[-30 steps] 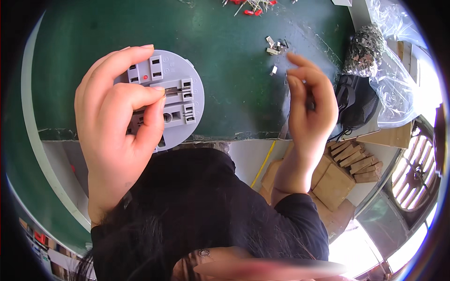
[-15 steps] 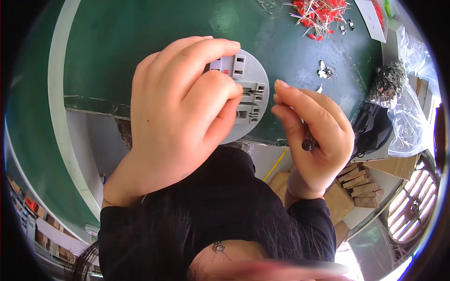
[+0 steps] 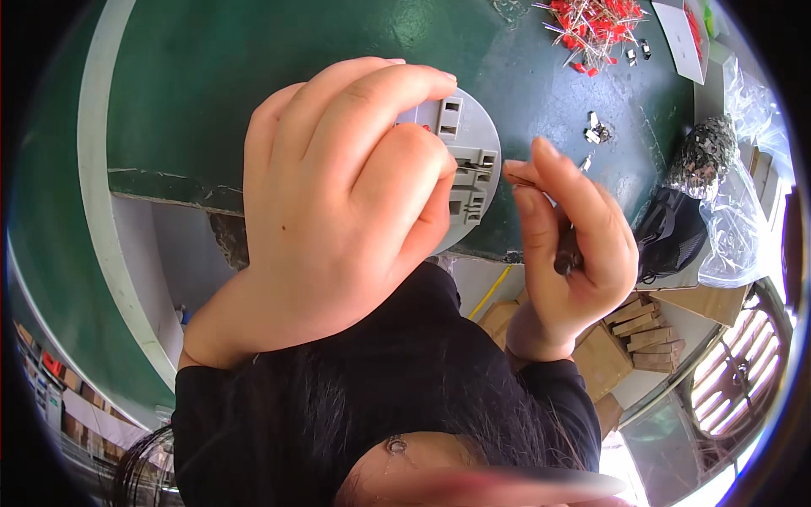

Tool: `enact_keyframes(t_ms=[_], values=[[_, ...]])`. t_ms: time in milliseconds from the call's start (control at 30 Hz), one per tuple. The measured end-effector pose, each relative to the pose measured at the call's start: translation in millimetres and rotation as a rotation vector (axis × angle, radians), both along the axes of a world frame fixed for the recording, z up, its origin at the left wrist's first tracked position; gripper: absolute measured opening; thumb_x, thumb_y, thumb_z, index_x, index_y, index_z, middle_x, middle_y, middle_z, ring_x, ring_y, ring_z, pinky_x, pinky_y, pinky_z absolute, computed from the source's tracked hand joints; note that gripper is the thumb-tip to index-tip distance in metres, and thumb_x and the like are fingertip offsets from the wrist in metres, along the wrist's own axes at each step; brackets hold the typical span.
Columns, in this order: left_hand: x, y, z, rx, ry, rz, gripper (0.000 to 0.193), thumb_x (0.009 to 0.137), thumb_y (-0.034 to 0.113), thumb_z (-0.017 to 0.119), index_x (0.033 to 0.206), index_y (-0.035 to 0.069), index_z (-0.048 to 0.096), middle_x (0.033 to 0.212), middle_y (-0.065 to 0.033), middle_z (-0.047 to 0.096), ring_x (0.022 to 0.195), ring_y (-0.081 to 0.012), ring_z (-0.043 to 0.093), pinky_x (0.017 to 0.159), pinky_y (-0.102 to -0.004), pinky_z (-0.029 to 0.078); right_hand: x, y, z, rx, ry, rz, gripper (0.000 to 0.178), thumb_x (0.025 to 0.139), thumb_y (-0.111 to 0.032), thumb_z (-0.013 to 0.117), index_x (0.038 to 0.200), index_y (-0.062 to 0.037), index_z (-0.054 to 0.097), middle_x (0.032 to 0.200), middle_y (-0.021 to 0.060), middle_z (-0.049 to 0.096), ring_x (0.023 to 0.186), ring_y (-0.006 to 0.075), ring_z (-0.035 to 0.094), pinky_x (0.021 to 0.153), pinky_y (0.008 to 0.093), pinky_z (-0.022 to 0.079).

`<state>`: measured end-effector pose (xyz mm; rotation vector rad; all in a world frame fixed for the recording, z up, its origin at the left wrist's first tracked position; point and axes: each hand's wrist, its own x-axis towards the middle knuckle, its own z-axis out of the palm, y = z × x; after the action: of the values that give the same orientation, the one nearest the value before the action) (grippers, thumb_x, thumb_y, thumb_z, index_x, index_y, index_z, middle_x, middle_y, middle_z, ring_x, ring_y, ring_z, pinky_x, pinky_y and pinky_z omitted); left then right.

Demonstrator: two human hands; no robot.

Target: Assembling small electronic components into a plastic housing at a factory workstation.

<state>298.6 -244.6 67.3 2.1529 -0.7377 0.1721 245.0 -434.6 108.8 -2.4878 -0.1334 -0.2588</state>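
Note:
A round grey plastic base [image 3: 478, 123] with raised slotted blocks [image 3: 450, 117] lies near the table's front edge. My left hand [image 3: 346, 182] covers its left part. Thumb and forefinger pinch together over the middle blocks; what is between them is hidden. A small red spot [image 3: 427, 128] shows on the base beside my fingers. To the right of the base, apart from it, is my right hand [image 3: 583, 241]. A dark, round-ended rod or handle [image 3: 567, 258] is tucked in its curled fingers, the rest of it hidden. Its thumb and forefinger tips are a little apart.
A heap of red parts with thin metal leads [image 3: 593, 29] lies at the far right of the green table [image 3: 211, 76]. Small metal pieces [image 3: 596, 129] lie nearer. Along the right edge are a dark bag [image 3: 672, 232] and clear plastic bags [image 3: 733, 228].
My right forefinger has lifted, and the gap between its tip and the thumb has widened. The left hand keeps its pinch over the base. The whole view has shifted slightly.

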Motion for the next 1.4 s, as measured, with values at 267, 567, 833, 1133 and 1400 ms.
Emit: enact_keyframes(t_ms=[267, 567, 833, 1133, 1400], values=[[-0.1, -1.0, 0.6, -0.007, 0.016, 0.003, 0.024, 0.069, -0.005, 0.074, 0.085, 0.006, 0.059, 0.121, -0.0140, 0.066, 0.109, -0.0341, 0.064, 0.093, -0.0412, 0.050, -5.4, 4.7, -8.6, 0.146, 0.040, -0.108, 0.021, 0.077, 0.005, 0.079, 0.093, -0.0046, 0.071, 0.089, 0.0057, 0.072, 0.066, 0.0142, 0.060, 0.056, 0.0247, 0.042], [-0.3, -3.6, -1.7, -0.009, 0.003, 0.013, 0.024, 0.069, -0.005, 0.073, 0.085, 0.006, 0.059, 0.119, -0.0147, 0.067, 0.107, -0.0349, 0.065, 0.091, -0.0414, 0.051, -3.1, 9.1, -9.5, 0.210, 0.094, -0.149, 0.022, 0.072, 0.004, 0.081, 0.084, -0.0032, 0.064, 0.081, 0.0062, 0.068, 0.066, 0.0162, 0.059, 0.058, 0.0278, 0.043], [-0.6, -4.3, -2.1, -0.044, 0.011, 0.019, 0.026, 0.068, -0.006, 0.074, 0.085, 0.005, 0.058, 0.119, -0.0159, 0.066, 0.103, -0.0362, 0.066, 0.087, -0.0421, 0.052, 2.8, 8.2, -5.5, -0.006, 0.063, -0.048, 0.025, 0.067, 0.000, 0.080, 0.084, -0.0093, 0.063, 0.077, 0.0007, 0.067, 0.060, 0.0172, 0.061, 0.055, 0.0291, 0.044], [-1.1, -1.1, -3.4, -0.015, -0.021, 0.022, 0.028, 0.067, -0.006, 0.074, 0.087, 0.006, 0.058, 0.120, -0.0142, 0.066, 0.106, -0.0353, 0.066, 0.089, -0.0422, 0.051, 9.4, 4.0, 2.9, -0.008, 0.120, 0.058, 0.021, 0.071, 0.005, 0.078, 0.083, -0.0031, 0.064, 0.082, 0.0019, 0.064, 0.059, 0.0047, 0.042, 0.050, 0.0220, 0.026], [-0.2, -0.6, -5.4, -0.026, -0.031, 0.000, 0.029, 0.068, -0.005, 0.074, 0.089, 0.007, 0.058, 0.120, -0.0136, 0.066, 0.106, -0.0350, 0.066, 0.089, -0.0420, 0.051, -1.5, 10.5, -6.1, 0.051, 0.094, -0.048, 0.020, 0.073, 0.004, 0.078, 0.085, -0.0028, 0.064, 0.083, 0.0024, 0.064, 0.062, 0.0050, 0.043, 0.052, 0.0215, 0.027]])
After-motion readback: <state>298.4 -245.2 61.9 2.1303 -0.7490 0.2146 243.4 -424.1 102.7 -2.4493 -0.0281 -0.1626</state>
